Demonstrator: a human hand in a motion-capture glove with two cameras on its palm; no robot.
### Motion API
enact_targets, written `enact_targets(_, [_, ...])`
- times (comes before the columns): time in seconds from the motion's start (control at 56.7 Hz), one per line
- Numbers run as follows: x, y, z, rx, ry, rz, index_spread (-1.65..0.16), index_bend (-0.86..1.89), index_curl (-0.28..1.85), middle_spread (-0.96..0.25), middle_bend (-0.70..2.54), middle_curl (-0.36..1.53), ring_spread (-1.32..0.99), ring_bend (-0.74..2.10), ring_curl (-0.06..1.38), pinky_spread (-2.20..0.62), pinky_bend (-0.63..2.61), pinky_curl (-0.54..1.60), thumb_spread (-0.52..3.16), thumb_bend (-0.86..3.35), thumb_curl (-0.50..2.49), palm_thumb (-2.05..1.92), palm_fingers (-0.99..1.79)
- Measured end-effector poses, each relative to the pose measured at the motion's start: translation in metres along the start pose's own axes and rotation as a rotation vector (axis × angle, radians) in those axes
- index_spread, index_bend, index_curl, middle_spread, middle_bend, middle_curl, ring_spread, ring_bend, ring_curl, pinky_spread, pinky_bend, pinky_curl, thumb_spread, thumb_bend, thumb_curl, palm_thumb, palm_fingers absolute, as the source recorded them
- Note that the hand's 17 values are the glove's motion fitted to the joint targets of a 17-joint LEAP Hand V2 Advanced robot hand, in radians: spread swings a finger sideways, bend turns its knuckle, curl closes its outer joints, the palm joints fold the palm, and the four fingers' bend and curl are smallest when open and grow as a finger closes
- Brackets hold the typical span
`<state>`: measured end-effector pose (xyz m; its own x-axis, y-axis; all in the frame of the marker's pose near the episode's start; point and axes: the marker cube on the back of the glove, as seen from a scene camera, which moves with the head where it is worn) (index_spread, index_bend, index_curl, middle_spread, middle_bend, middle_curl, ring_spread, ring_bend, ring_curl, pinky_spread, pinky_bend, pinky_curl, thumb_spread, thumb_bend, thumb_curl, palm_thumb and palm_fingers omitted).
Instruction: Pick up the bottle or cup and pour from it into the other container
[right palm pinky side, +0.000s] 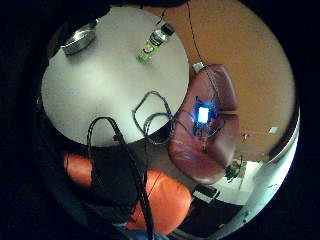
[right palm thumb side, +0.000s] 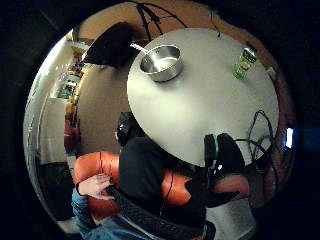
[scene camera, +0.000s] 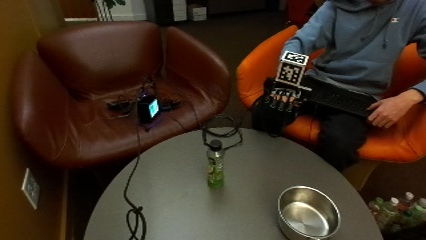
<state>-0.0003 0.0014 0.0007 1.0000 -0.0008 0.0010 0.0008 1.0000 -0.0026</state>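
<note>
A green bottle (scene camera: 214, 170) with a dark cap stands upright near the middle of the round grey worktop (scene camera: 173, 205). A steel bowl (scene camera: 308, 213) sits well apart from the bottle, near the worktop's edge. Of the hands, the gloved right (scene camera: 278, 107) hangs past the far edge from the bottle, fingers straight, holding nothing
</note>
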Motion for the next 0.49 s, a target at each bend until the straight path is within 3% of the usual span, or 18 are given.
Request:
enact_targets(0.194, [-0.002, -0.003, 0.003, -0.005, -0.005, 0.003, -0.31, 0.18, 0.17, -0.06, 0.17, 0.11, -0.05, 0.29, 0.13, 0.18, 0.41, 0.19, 0.7, 0.33, 0.24, 0.72, 0.25])
enact_targets(0.493, [-0.001, -0.012, 0.008, -0.015, -0.011, 0.007, -0.35, 0.17, 0.25, -0.07, 0.17, 0.19, -0.05, 0.3, 0.19, 0.21, 0.42, 0.26, 0.87, 0.18, 0.34, 0.8, 0.22])
